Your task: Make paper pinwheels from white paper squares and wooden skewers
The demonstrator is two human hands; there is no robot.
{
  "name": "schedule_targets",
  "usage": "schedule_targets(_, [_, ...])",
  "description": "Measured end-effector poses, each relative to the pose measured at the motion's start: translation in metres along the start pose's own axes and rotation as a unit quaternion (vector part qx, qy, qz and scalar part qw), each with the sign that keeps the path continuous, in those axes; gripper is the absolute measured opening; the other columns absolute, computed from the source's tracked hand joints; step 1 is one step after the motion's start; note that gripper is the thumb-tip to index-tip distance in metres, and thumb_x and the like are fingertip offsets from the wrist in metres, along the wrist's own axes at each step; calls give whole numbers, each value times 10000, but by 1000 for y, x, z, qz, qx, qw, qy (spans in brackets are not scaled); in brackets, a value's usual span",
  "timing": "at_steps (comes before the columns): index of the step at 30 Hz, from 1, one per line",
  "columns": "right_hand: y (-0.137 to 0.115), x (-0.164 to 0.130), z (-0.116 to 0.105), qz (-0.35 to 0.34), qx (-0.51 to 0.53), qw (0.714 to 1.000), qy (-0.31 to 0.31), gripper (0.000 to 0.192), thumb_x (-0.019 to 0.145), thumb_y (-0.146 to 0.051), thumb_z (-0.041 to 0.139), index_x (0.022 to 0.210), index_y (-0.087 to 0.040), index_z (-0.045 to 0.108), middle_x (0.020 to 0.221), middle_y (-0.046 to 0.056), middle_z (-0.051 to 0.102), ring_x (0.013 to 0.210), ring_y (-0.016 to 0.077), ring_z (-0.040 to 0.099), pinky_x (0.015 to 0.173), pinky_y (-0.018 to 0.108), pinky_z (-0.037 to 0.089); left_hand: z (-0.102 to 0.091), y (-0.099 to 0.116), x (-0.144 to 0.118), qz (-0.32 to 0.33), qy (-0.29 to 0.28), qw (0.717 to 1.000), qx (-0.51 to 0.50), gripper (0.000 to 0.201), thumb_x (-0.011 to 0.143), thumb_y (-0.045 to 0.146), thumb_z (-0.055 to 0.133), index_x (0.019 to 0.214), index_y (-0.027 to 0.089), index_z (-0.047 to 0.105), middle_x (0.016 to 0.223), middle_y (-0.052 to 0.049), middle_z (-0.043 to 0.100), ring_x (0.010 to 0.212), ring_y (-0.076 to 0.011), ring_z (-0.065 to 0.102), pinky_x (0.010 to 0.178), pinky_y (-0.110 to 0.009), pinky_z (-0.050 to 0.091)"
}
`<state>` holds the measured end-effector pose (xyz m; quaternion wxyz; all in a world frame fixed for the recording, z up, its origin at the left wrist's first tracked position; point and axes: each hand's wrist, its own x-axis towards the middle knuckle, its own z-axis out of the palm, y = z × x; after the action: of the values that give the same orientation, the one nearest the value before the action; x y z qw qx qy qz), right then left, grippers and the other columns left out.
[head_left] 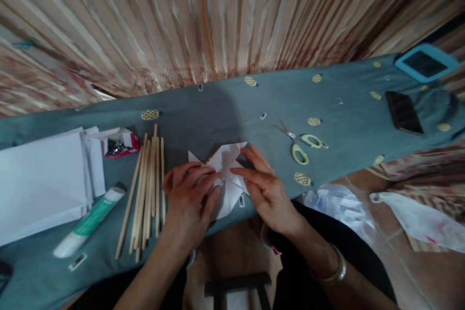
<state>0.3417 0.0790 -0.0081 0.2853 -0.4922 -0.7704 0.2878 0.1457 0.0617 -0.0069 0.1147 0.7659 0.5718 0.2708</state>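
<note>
Both L hand (187, 198) & R hand (271, 196) at folded white paper (227, 198)

Paper's on the cloth-covered tabletop (218, 111), at its near edge, btwn the 2 hands. L hand overlaps the paper's L side; R hand comes in on its R side. Fingertips of both meet near the paper's middle; exact R contact is hard to tell.

L hand pose: back up, fingers bent & fairly close together, angled fwd-R over the paper, thumb low by the bottom lobe. Spread narrow-ish; can't tell if it pinches a fold or just presses. R hand pose: forearm runs in from bottom R w/ a bangle (339, 266) on it; one finger stretched L toward paper's ctr, others by the top-R tip & R edge. Fingers apart; can't tell if they grip.

Paper's orientation: pointed corners upper L, top R & R; broad lobe faces the person. Longest visible run goes top-R tip to bottom lobe, so roughly away-to-toward the person, a bit slanted. Part of outline hidden by L hand.

Nearby: wooden sticks (145, 203) just L of L hand; white-green tube (89, 223), small red-white box (121, 143) & paper stack (39, 179) further L. Scissors (291, 135) R of paper, tips pointing up-L.
</note>
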Motion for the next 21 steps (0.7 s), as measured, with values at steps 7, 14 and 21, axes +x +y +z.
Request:
schedule_targets(7, [-3, -4, 6, -66, -135, 989, -10, 386, 920, -122, 402, 1172, -196, 684, 1525, 116, 418, 1488, 321, 208, 1119, 588, 289, -3, 1, 1, -3, 8, 1000, -5, 222, 923, 256, 523, 941, 246, 744, 1023, -53, 733, 1127, -312, 545, 1001, -582, 320])
schedule_targets(14, [-3, -3, 10, -109, -180, 977, -21, 348, 944, -163, 413, 1165, -212, 677, 1508, 114, 435, 1478, 338, 212, 1137, 590, 235, -1, 3, 1, -6, -22, 1000, 3, 230, 922, 264, 522, 908, 259, 752, 1049, -52, 727, 1143, -320, 535, 1038, -601, 299])
schedule_targets(21, [-6, -4, 20, -111, -209, 972, -9, 315, 960, -126, 403, 1118, -178, 670, 1458, 136, 493, 1479, 307, 230, 1148, 551, 234, 0, 6, 3, 3, -34, 999, 15, 207, 909, 218, 532, 886, 227, 738, 1032, -65, 732, 1131, -327, 561, 1044, -627, 273])
